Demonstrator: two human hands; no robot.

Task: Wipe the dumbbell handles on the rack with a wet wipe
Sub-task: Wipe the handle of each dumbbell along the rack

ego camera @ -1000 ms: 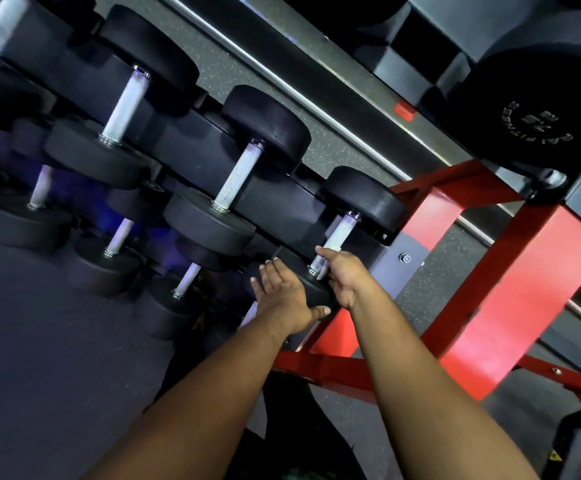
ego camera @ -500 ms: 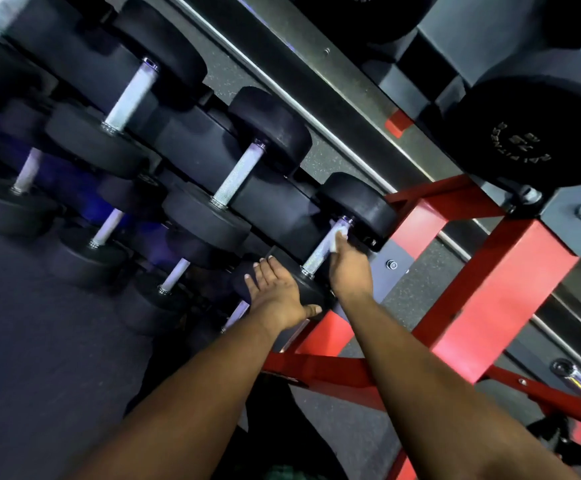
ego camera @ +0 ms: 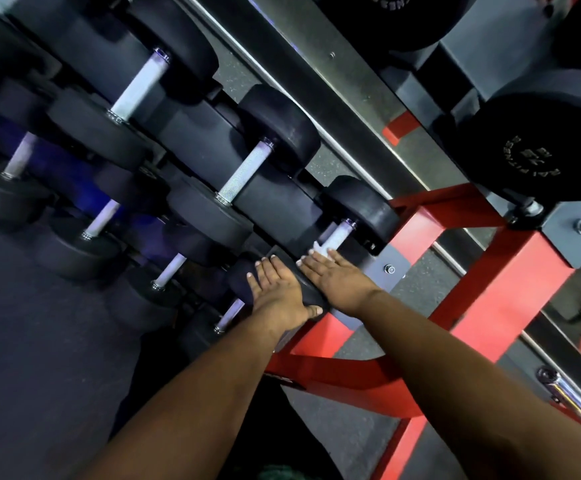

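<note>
At the rack's right end lies a black dumbbell with a pale knurled handle (ego camera: 338,234). My right hand (ego camera: 334,277) lies with straight fingers over the handle's near end and presses a white wet wipe (ego camera: 317,245) against it; only a corner of the wipe shows past the fingertips. Flat on that dumbbell's near head (ego camera: 304,284) rests my left hand (ego camera: 278,289), its thumb hooked over the edge. More dumbbells, with handles such as one (ego camera: 244,171) and another (ego camera: 140,86), line the rack up and to the left.
The red rack frame (ego camera: 417,233) runs right of my hands and under my forearms. A black weight plate (ego camera: 531,150) hangs at the upper right. A chrome bar end (ego camera: 573,393) sticks out at the lower right. A lower row of dumbbells (ego camera: 171,271) sits left of my left hand.
My right hand slid up the handle and has come back down to its near end, its fingers now straighter. The left hand stayed on the dumbbell head.
</note>
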